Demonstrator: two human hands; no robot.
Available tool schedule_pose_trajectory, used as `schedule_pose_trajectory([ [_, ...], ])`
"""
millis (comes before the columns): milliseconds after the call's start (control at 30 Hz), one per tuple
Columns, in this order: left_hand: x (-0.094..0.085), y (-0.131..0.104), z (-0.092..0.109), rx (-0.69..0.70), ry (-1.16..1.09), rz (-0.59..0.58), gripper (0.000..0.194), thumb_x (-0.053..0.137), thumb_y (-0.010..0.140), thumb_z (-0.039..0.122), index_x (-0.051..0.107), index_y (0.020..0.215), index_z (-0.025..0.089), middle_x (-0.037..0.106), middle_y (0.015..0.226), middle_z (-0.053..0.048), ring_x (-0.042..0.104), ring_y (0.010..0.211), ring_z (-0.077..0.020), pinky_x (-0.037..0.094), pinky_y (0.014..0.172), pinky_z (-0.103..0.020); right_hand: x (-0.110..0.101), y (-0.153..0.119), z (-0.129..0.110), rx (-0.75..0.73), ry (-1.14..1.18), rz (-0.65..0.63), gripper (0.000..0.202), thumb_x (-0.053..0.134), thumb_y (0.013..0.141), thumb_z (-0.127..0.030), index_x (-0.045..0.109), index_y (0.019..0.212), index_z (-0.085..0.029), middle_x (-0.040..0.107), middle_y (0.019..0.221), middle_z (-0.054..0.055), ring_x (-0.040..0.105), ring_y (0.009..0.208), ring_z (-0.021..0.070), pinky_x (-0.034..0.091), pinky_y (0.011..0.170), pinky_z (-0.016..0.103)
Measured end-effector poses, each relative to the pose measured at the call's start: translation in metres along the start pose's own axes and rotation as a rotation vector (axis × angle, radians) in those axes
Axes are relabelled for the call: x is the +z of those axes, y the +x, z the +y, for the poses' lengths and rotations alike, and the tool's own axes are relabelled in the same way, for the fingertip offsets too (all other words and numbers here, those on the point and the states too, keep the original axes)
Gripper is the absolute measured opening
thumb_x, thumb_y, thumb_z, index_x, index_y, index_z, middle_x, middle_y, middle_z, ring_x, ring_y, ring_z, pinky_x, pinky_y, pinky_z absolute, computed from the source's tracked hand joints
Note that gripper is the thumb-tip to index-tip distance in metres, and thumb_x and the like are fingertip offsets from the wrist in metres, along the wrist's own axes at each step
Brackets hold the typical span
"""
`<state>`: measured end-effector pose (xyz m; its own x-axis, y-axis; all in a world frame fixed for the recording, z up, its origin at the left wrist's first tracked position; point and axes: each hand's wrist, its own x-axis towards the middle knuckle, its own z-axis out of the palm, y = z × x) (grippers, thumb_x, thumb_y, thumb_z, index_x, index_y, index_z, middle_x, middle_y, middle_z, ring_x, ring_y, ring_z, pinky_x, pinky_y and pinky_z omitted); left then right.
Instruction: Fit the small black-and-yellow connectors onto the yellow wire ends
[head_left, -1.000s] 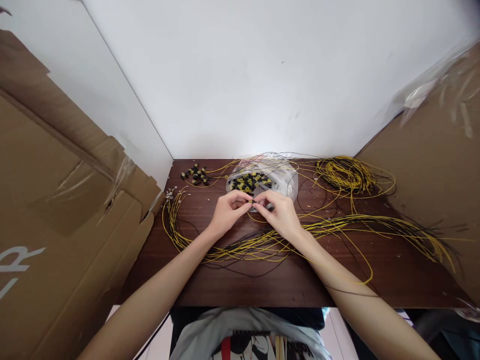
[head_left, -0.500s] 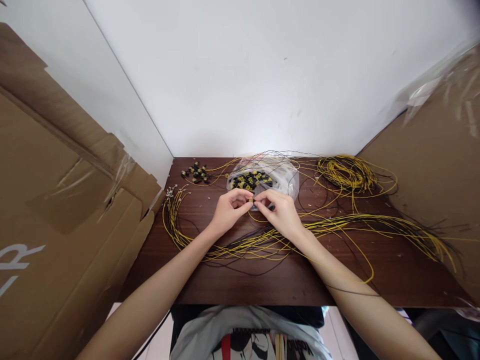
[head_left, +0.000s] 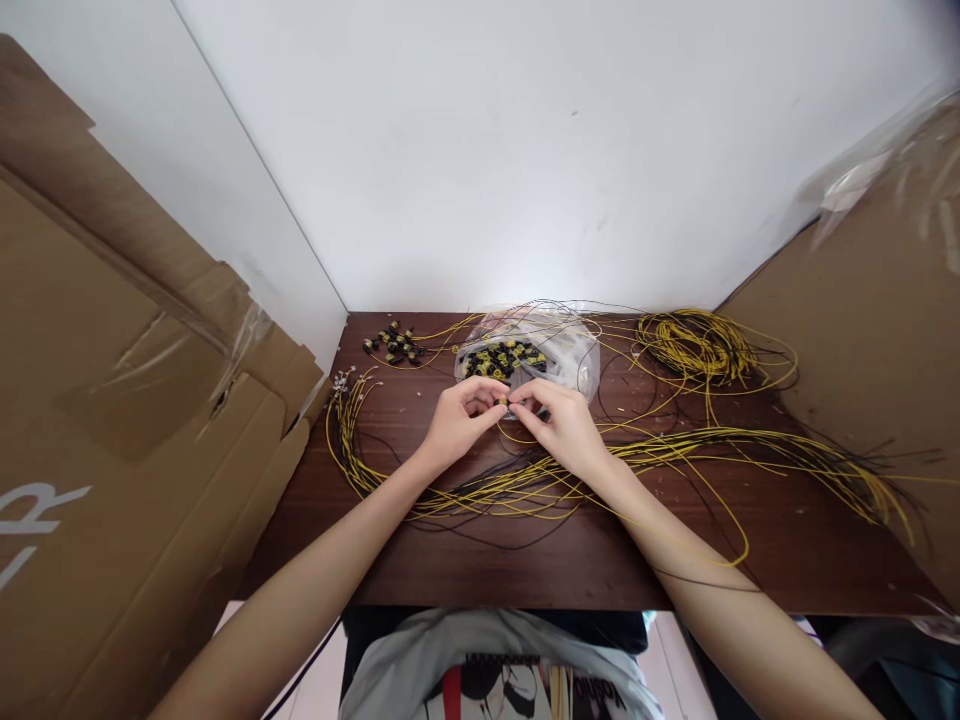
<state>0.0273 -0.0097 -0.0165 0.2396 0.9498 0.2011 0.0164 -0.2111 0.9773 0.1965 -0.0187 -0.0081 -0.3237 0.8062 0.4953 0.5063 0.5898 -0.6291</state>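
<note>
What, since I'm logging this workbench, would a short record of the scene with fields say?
left hand: thumb and finger pinch a small black-and-yellow piece
right hand: fingertips at that piece's other side; exact grip too small to tell
behind hands: clear plastic bag holding similar pieces
left of bag: loose pile
right of bag: wire coil
across brown tabletop: yellow-and-black wire bundle

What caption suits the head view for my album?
Left hand and right hand hold a small part near yellow and black wires.
</note>
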Motion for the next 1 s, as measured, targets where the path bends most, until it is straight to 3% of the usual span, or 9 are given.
schedule_pose_trajectory([
  [267, -0.0004, -0.0001, -0.0006, 0.006, -0.001, -0.007, 0.021, 0.068, 0.07, 0.019, 0.065, 0.09, 0.013, 0.06, 0.08, -0.003, 0.056, 0.073, -0.0118, 0.047, 0.068, -0.023, -0.0002, 0.0004, -0.0032, 0.026, 0.025, 0.003, 0.008, 0.055, 0.084, -0.016, 0.063, 0.086, -0.019, 0.064, 0.077, 0.004, 0.057, 0.062, 0.0151, 0.047, 0.06, 0.029],
  [633, -0.0002, -0.0008, 0.0013, 0.005, 0.013, -0.01, 0.02, 0.068, 0.071, 0.018, 0.064, 0.089, 0.012, 0.061, 0.081, -0.004, 0.056, 0.072, -0.012, 0.048, 0.069, -0.024, 0.0023, 0.0014, -0.0026, 0.188, 0.166, 0.0, 0.008, 0.06, 0.081, -0.019, 0.066, 0.083, -0.015, 0.065, 0.068, 0.002, 0.057, 0.057, 0.0129, 0.045, 0.056, 0.025],
  [1000, -0.0007, -0.0009, 0.0022, 0.002, 0.04, -0.013, 0.017, 0.068, 0.07, 0.019, 0.066, 0.085, 0.013, 0.062, 0.079, -0.004, 0.056, 0.071, -0.0124, 0.046, 0.068, -0.024, 0.0018, 0.0019, -0.0045, 0.175, 0.16, 0.02, 0.006, 0.061, 0.078, -0.017, 0.067, 0.079, -0.016, 0.067, 0.072, 0.003, 0.057, 0.059, 0.0124, 0.045, 0.055, 0.023],
])
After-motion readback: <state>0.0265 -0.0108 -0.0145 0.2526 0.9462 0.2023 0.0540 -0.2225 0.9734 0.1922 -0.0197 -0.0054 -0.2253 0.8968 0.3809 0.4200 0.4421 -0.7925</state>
